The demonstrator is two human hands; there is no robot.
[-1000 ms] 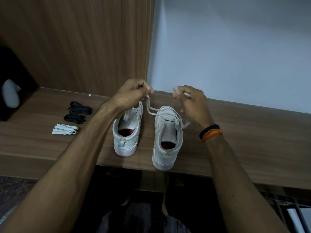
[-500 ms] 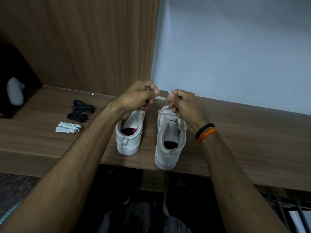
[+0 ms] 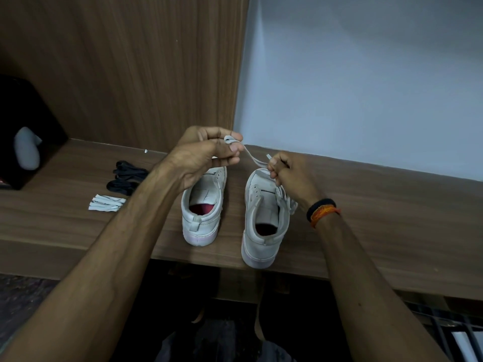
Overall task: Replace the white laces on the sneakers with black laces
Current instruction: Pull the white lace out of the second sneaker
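Two white sneakers stand side by side on the wooden shelf (image 3: 379,231), heels toward me: the left sneaker (image 3: 202,210) and the right sneaker (image 3: 265,220). A white lace (image 3: 251,156) stretches in the air between my hands above the shoes. My left hand (image 3: 206,155) holds one part of it wound over the fingers. My right hand (image 3: 290,171) pinches the other part just above the right sneaker's tongue. Two black lace bundles (image 3: 128,177) lie to the left, with a folded white lace (image 3: 105,203) in front of them.
A wooden panel rises behind the shelf on the left, a pale wall on the right. A black box (image 3: 23,131) with a grey object (image 3: 26,148) sits at the far left. The shelf's front edge runs just below the sneakers' heels.
My hands were close together half a second ago; now they have drawn apart, the left rising slightly, and the lace shows as a longer stretch between them.
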